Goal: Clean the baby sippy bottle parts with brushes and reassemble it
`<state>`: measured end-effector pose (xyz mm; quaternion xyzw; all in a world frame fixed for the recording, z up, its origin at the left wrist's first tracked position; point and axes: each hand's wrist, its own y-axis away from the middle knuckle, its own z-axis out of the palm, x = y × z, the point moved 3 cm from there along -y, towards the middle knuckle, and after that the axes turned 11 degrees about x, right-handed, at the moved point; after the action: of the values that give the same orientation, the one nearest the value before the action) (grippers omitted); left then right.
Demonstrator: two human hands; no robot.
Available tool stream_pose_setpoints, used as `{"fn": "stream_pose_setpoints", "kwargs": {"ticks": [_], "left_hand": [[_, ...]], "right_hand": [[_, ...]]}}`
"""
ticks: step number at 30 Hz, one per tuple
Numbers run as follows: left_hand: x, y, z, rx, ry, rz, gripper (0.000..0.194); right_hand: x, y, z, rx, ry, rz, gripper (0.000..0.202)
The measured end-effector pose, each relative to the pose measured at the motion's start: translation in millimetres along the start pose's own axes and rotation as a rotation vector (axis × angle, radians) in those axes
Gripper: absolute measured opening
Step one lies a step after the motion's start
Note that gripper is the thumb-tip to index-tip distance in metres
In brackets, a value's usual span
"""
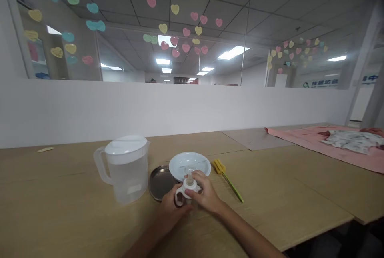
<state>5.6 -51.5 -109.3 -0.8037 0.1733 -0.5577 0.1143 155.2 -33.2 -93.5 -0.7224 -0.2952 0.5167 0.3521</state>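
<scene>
A baby bottle (192, 186) with a white collar, side handles and a clear teat stands upright between my two hands, close to the front of the bowl. My left hand (169, 212) is closed around its left side, by the handle. With my right hand (206, 195) I grip the collar, thumb in front and fingers behind near the teat. The lower body of the bottle is mostly hidden by my hands. Just behind is a white bowl (177, 163) with a thin stick-like thing and a clear piece in it. Partly behind my left hand lies a round metal dish (160, 188).
A lidded plastic pitcher (127, 178) holding clear liquid stands left of the dish. To the right lies a bottle brush (231, 184) with yellow sponge and green handle. A pink cloth (288, 140) bearing a patterned garment (349, 141) covers the far right. A white wall (186, 108) bounds the table.
</scene>
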Motion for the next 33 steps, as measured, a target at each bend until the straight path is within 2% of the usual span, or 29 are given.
{"fn": "stream_pose_setpoints", "kwargs": {"ticks": [4, 10, 12, 13, 15, 17, 18, 21, 23, 25, 28, 30, 33], "left_hand": [[5.4, 2.9, -2.2, -0.01, 0.029, -0.014, 0.043], [1.0, -1.9, -4.0, -0.076, 0.117, 0.019, 0.045], [-2.0, -4.0, -4.2, -0.051, 0.089, 0.038, 0.044], [-3.6, -4.7, -4.1, -0.035, 0.065, 0.048, 0.043], [-6.0, -4.8, -3.5, -0.029, 0.022, 0.064, 0.045], [-6.5, -3.3, -3.1, -0.031, 0.001, 0.079, 0.049], [-5.9, -2.2, -3.1, -0.03, -0.003, 0.091, 0.05], [-3.2, 0.8, -3.8, -0.006, -0.016, 0.121, 0.048], [-3.1, 1.5, -4.1, 0.009, -0.026, 0.123, 0.048], [-4.3, 1.0, -4.2, 0.022, -0.037, 0.125, 0.049], [-6.6, 0.1, -3.9, 0.014, -0.037, 0.131, 0.052], [-7.2, 0.0, -4.2, 0.009, -0.03, 0.13, 0.052], [-6.5, 0.5, -5.6, 0.02, -0.036, 0.128, 0.048]], "right_hand": [[2.0, -1.3, -2.5, -0.056, -0.089, 0.111, 0.036], [6.4, -5.7, -4.8, -0.238, -0.362, 0.36, 0.037], [16.6, -7.4, -8.9, -0.19, -0.394, 0.382, 0.035], [23.0, -7.8, -12.4, -0.109, -0.387, 0.38, 0.034], [32.8, -6.4, -20.2, 0.092, -0.308, 0.324, 0.031], [31.6, -2.4, -24.1, 0.196, -0.183, 0.178, 0.032], [26.8, -0.1, -23.5, 0.191, -0.11, 0.088, 0.034], [6.9, 5.9, -15.1, 0.072, 0.074, -0.165, 0.042], [0.2, 8.1, -10.9, 0.057, 0.136, -0.246, 0.044], [2.7, 8.8, -11.1, 0.115, 0.165, -0.231, 0.042], [12.4, 9.9, -13.9, 0.185, 0.142, -0.134, 0.038], [12.2, 10.6, -11.3, 0.16, 0.111, -0.113, 0.037], [-0.6, 8.5, -0.2, 0.074, 0.133, -0.123, 0.04]]}}
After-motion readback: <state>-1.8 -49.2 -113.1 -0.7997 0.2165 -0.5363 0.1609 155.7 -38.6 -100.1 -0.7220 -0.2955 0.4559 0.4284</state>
